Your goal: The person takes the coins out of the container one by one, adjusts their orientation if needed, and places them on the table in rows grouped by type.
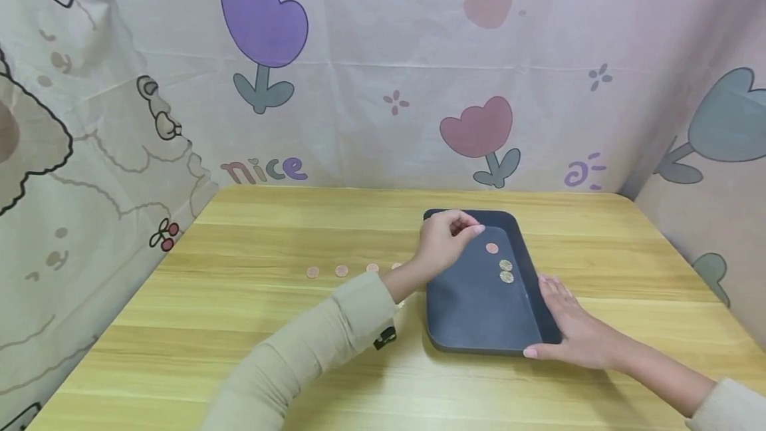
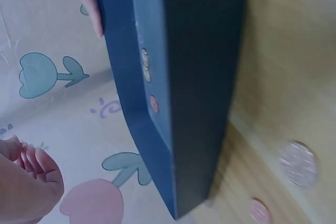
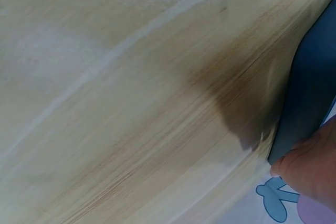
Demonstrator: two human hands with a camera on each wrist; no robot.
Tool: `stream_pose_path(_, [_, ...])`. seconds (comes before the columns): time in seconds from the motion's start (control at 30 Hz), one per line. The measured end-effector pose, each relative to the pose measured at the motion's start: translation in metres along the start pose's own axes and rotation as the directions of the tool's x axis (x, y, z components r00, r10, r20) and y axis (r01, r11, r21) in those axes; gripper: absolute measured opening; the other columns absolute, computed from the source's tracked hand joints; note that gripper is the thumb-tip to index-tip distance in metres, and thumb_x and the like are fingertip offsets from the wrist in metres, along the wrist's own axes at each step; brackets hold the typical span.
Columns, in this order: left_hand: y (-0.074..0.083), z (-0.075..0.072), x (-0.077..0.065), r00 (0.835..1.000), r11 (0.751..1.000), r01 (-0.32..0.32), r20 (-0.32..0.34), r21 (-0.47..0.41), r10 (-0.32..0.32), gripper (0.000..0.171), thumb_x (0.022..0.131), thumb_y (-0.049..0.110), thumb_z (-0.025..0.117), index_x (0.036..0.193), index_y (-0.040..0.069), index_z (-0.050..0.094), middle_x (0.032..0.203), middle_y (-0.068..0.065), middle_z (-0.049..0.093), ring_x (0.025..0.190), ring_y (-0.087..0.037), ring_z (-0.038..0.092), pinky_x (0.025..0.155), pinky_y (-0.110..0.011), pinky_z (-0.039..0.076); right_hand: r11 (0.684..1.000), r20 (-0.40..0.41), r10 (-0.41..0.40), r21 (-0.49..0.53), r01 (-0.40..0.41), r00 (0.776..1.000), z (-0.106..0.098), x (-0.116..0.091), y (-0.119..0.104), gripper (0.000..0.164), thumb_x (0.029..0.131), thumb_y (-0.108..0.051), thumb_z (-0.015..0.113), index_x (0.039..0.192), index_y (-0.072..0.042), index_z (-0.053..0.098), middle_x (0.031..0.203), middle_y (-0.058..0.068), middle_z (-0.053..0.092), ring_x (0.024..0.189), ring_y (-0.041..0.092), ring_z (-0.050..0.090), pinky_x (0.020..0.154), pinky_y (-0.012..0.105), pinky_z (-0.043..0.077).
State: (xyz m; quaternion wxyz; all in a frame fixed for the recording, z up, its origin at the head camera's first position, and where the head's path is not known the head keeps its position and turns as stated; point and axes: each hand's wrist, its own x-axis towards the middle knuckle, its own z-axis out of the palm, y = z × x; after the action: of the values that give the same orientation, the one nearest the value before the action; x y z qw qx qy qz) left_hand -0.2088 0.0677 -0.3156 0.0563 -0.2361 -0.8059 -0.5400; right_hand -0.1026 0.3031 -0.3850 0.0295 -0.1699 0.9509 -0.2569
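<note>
A dark blue-grey rectangular tray [image 1: 479, 314] lies on the table, with a copper-coloured coin [image 1: 492, 248] and two gold-coloured coins [image 1: 506, 277] on its floor. Above the tray's far part is my left hand [image 1: 445, 239], thumb and index finger brought together. In the left wrist view its fingers are curled; whether a coin sits between the tips is hidden. My right hand [image 1: 577, 331] rests against the tray's near right corner, its fingers straight along the outer right wall and its thumb at the near edge. Left of the tray, several copper-coloured coins [image 1: 342, 271] lie in a row.
The left forearm partly covers the coin row and a pale coin [image 1: 401, 304] near the tray's left wall. The wooden table [image 1: 269, 351] meets a printed cloth backdrop [image 1: 371, 32] behind and at both sides. A small black device [image 1: 385, 336] hangs below the left cuff.
</note>
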Motion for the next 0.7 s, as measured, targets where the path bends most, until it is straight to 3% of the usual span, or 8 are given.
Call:
stream_pose_path(0.2, [0.008, 0.020, 0.013, 1.000, 0.999, -0.014, 0.006, -0.029, 0.014, 0.013, 0.087, 0.016, 0.064, 0.090, 0.004, 0.068, 0.079, -0.008, 0.068, 0.062, -0.003, 0.049, 0.055, -0.011, 0.038, 1.000, -0.004, 0.002, 0.012, -0.002, 1.000, 0.000, 0.000, 0.000, 0.115, 0.073, -0.047, 0.073, 0.144, 0.011, 0.004, 0.148, 0.036, 0.005, 0.137, 0.051, 0.000, 0.114, 0.036, -0.013])
stream_pose_path(0.47, [0.004, 0.054, 0.029, 0.993, 0.984, 0.100, -0.047, -0.145, -0.107, 0.014, 0.087, 0.017, 0.065, 0.088, 0.003, 0.067, 0.073, -0.005, 0.060, 0.056, -0.001, 0.047, 0.045, -0.016, 0.048, 1.000, 0.004, 0.004, 0.015, -0.004, 1.000, -0.001, 0.001, 0.000, 0.114, 0.074, -0.047, 0.072, 0.144, 0.010, 0.002, 0.149, 0.036, 0.004, 0.138, 0.050, -0.001, 0.108, 0.022, -0.016])
stream_pose_path(0.7, [-0.005, 0.081, 0.035, 0.986, 0.991, 0.135, -0.100, -0.015, -0.136, 0.011, 0.085, 0.015, 0.067, 0.082, 0.005, 0.068, 0.073, -0.005, 0.064, 0.059, -0.001, 0.044, 0.053, -0.011, 0.036, 1.000, 0.001, -0.009, 0.012, 0.009, 1.000, 0.000, 0.000, 0.001, 0.114, 0.074, -0.046, 0.073, 0.143, 0.012, 0.004, 0.148, 0.037, 0.005, 0.138, 0.051, -0.001, 0.107, 0.016, -0.017])
